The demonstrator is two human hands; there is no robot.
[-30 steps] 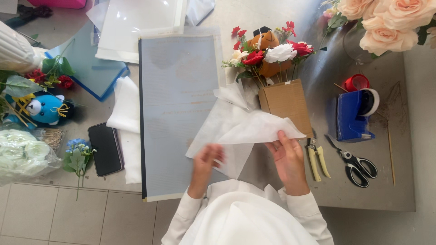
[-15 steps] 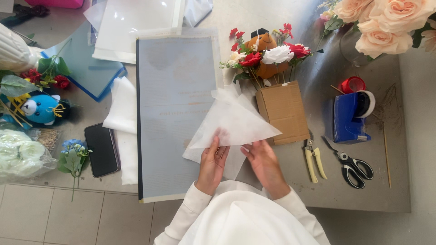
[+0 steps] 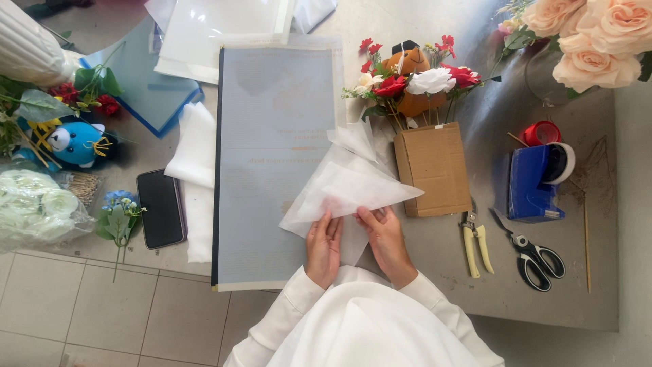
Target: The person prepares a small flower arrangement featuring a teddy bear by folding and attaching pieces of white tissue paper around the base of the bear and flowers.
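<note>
Both hands pinch the near edge of the folded white tissue sheet (image 3: 346, 187): left hand (image 3: 323, 245) and right hand (image 3: 384, 234) side by side, the sheet's point reaching right toward the cardboard box (image 3: 432, 168).

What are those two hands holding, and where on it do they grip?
Both hands hold a folded sheet of thin white translucent paper by its near edge: the left hand at the lower left part, the right hand just beside it.
</note>
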